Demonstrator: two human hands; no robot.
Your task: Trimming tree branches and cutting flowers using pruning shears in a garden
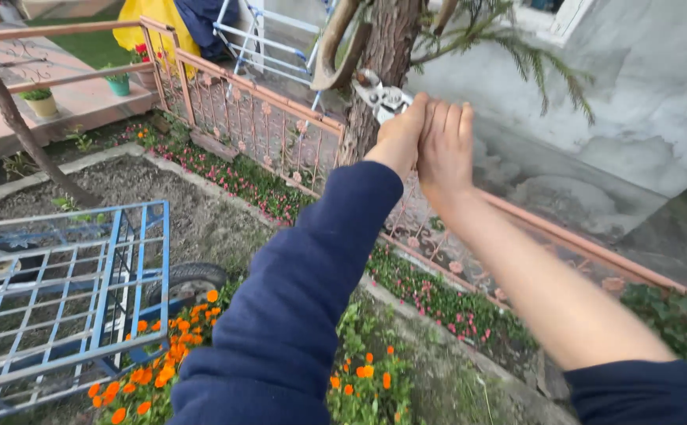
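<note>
Both hands are raised together at 12 o'clock. The left hand (398, 138) and right hand (446, 145) are clenched around the handles of the pruner (381, 96), whose blades point to 11 o'clock, at the trunk (387, 55) and close to a curved branch (331, 47). I think the blades could slip on the bark, because the arms are stretched far. A cut branch could then fall on the fence (264, 118) below.
</note>
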